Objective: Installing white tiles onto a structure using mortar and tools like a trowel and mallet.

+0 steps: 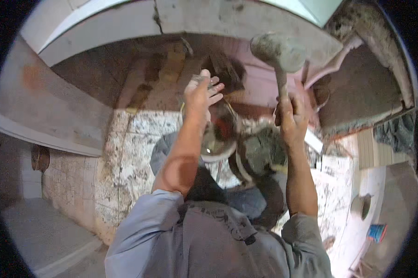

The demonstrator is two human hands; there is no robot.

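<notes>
My right hand (293, 119) is closed around the handle of a mallet (281, 52), whose thick grey, dirt-smeared head points up and away from me, before the pale ledge. My left hand (202, 95) reaches forward with its fingers apart. A small greyish patch shows by its thumb and fingers; whether that is a loose piece or dirt I cannot tell. Under and beside this hand stands a round bucket (219, 156) with a pale rim and something reddish inside. Just right of it is a dark, dirt-coated container (262, 149), partly hidden by my legs.
A pale ledge (209, 21) with a crack curves across the far side. Beneath it are a pink panel (264, 85) and a dark block (225, 72). The tiled floor (142, 134) is heavily spattered. A grey wall (56, 97) stands at left; a blue-and-red item (376, 232) lies at lower right.
</notes>
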